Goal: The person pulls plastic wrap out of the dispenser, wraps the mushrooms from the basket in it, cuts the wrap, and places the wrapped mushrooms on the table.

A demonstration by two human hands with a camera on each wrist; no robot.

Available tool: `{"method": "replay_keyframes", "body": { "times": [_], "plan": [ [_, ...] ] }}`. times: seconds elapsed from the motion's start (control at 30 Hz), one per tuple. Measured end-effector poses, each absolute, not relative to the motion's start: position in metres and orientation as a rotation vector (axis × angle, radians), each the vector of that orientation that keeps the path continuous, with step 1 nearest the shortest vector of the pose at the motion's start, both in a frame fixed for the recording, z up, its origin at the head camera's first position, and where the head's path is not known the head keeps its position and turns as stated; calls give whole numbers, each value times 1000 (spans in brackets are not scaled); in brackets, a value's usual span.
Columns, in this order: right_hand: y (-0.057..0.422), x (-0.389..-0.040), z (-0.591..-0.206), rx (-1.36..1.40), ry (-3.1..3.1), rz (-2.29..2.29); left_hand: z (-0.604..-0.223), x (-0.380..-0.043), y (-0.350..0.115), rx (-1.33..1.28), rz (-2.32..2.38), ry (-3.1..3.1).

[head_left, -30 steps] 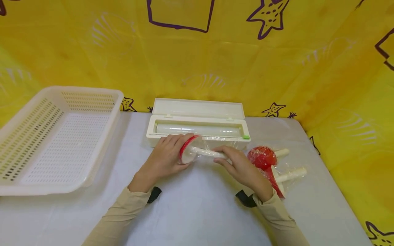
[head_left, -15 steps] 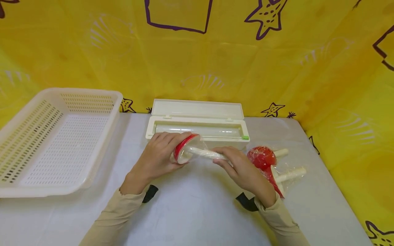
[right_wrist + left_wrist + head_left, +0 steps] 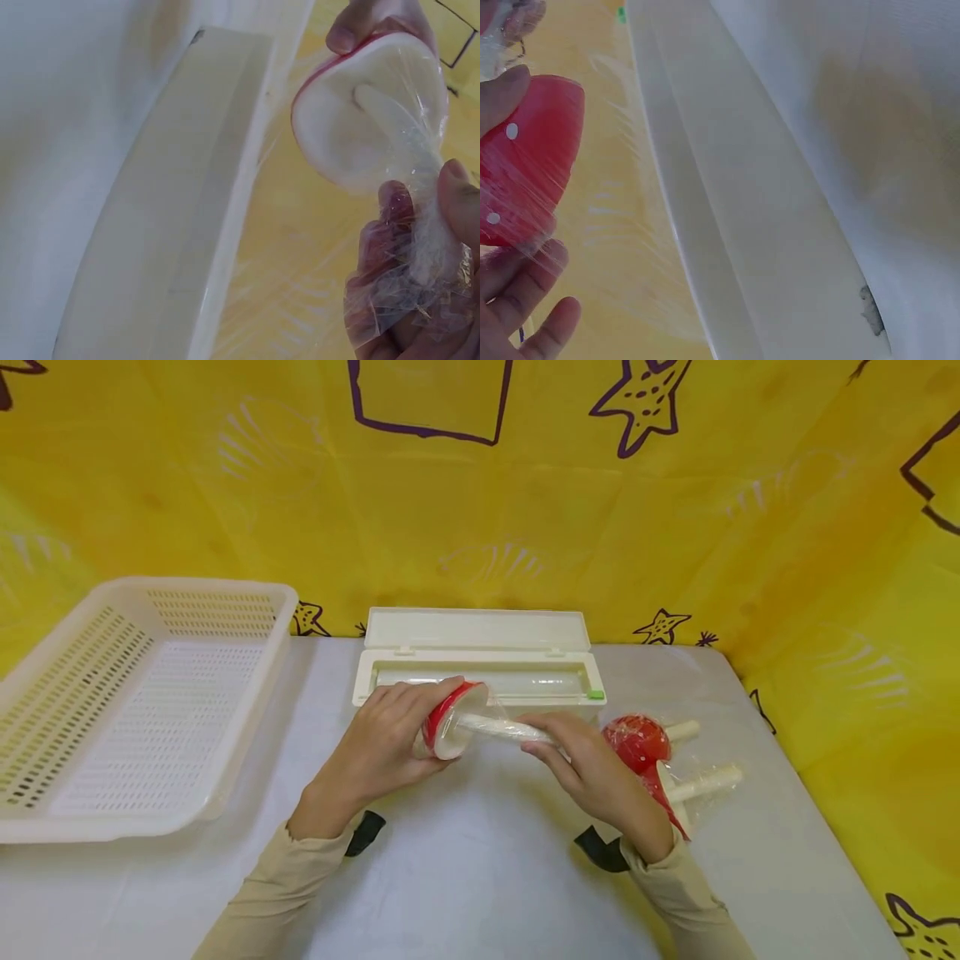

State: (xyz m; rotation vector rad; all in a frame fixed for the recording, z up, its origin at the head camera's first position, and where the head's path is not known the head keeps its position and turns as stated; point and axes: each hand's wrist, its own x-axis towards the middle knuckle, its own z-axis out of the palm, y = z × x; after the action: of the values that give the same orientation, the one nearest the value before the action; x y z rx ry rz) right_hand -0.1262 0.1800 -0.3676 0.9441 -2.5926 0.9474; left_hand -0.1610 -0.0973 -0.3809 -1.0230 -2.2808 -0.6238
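Note:
A toy mushroom with a red, white-dotted cap and a pale stem (image 3: 498, 727) is held level above the table, wrapped in clear plastic film. My left hand (image 3: 375, 743) grips the cap, fingers over its far side and thumb below; the left wrist view shows the red cap (image 3: 544, 142) under taut film. At the other end, my right hand (image 3: 592, 768) pinches the stem between thumb and fingers. Crumpled film (image 3: 420, 289) bunches around the stem end in the right wrist view. Two more wrapped mushrooms, one with a round cap (image 3: 637, 742), lie beside my right hand.
Behind the hands stands a white cling film box (image 3: 480, 629), lid raised, with a roll (image 3: 525, 682) inside and a green slider (image 3: 596, 695) at its right end. A white perforated basket (image 3: 277, 635) sits at left. Yellow patterned cloth (image 3: 480, 510) hangs behind the table.
My left hand has shifted slightly left with the mushroom, and more red of the cap shows. The loose film stretched before the box is less visible. My right hand stays at the stem.

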Motion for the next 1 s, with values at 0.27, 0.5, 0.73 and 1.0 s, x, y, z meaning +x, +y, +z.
{"method": "replay_keyframes", "body": {
  "times": [0.27, 0.5, 0.73, 1.0],
  "plan": [
    [179, -139, -356, 921, -2609, 947, -373, -167, -98, -1047, -740, -2409],
    [180, -160, -339, 941, -2589, 979, -355, -178, -100, -1063, -811, -2546],
    [178, -181, -326, 968, -2514, 1025, -342, -194, -100, -1007, -790, -2485],
    [175, -190, -319, 971, -2467, 1080, -334, -200, -100, -976, -750, -2396]
  ]
}}
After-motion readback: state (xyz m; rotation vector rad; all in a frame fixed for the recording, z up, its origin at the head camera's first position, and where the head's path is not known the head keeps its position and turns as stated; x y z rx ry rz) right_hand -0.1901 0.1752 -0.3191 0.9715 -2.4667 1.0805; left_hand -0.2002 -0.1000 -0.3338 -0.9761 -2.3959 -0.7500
